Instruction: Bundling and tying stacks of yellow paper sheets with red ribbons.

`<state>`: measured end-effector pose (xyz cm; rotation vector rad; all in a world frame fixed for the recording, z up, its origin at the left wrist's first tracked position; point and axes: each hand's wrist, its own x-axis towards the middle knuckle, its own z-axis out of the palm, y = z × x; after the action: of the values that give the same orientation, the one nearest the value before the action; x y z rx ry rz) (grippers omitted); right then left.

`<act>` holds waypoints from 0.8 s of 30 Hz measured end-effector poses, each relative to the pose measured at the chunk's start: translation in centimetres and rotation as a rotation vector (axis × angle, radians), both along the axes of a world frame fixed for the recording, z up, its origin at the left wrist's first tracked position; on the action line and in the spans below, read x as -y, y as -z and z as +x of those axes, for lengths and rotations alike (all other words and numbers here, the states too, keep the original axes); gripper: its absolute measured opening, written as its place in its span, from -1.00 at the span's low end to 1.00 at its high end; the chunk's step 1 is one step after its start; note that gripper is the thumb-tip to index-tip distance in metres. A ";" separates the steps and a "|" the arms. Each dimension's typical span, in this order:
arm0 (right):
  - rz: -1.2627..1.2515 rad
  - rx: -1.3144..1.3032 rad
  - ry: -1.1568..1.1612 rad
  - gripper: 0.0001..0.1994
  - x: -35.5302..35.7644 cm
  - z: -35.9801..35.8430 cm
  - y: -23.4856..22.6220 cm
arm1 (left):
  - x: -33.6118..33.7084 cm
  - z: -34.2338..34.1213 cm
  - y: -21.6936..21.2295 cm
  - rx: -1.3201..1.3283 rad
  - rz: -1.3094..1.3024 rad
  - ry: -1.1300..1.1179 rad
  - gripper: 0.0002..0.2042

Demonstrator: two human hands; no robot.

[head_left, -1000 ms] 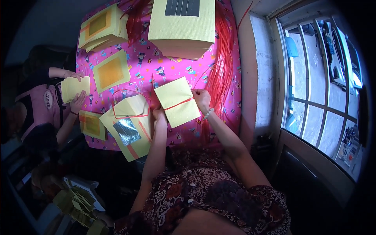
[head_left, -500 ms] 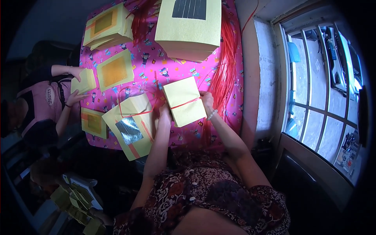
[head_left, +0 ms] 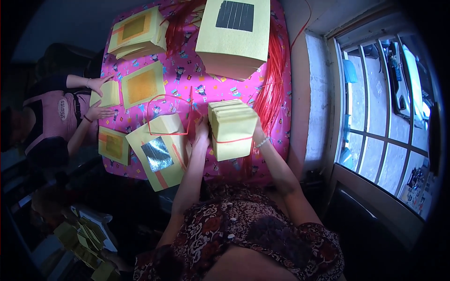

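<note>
yellow paper bundle (head_left: 232,129) stands between both hands on the pink printed cloth (head_left: 187,77), a red band (head_left: 233,139) crossing its near face; left hand (head_left: 202,133) presses flat against the bundle's left side, right hand (head_left: 257,132) clasps its right side, fingers mostly hidden behind the stack; both hands grasp the bundle, neither is released. just left of the left hand lies a yellow stack with a silver square (head_left: 159,152) under a loose red loop (head_left: 169,114); beyond the hands sits a tall yellow stack with a dark square (head_left: 234,33); red strands (head_left: 272,89) trail off beyond the right hand. judgement: keep even pressure from both sides so the sheets stay squared; seat the band flat and centred, not twisted; avoid lifting one edge alone.
</note>
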<state>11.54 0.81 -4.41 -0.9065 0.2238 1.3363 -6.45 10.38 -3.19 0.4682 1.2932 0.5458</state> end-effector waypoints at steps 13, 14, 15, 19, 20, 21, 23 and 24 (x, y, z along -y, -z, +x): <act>0.131 0.548 -0.368 -0.85 -1.5 4.9 -5.7 | 0.0 1.1 -11.2 -0.179 1.313 0.703 -0.78; 0.138 0.574 -0.378 -0.85 -1.3 4.8 -5.4 | 0.1 1.0 -11.2 -0.177 1.315 0.704 -0.78; 0.141 0.573 -0.385 -0.84 -1.2 4.4 -5.4 | 0.2 0.7 -11.0 -0.200 1.340 0.743 -0.77; 0.144 0.652 -0.404 -0.86 -0.2 3.1 -5.9 | 1.6 -0.7 -9.5 -0.235 1.247 0.771 -0.76; 0.165 0.686 -0.404 -0.87 0.1 2.5 -6.1 | 1.9 -1.1 -9.1 -0.236 1.246 0.771 -0.76; 0.184 0.721 -0.400 -0.88 0.5 2.3 -6.1 | 2.2 -1.5 -8.8 -0.245 1.209 0.726 -0.77; 0.156 0.830 -0.398 -0.88 0.9 2.2 -6.2 | 2.5 -1.7 -8.0 -0.251 1.172 0.683 -0.77; 0.133 0.935 -0.403 -0.88 0.9 1.8 -6.9 | 2.4 -1.6 -8.2 -0.261 1.188 0.682 -0.77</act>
<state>13.32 -0.04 2.47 -1.4061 -0.7935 1.1282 -8.10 7.99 4.97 1.9294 0.8315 0.6293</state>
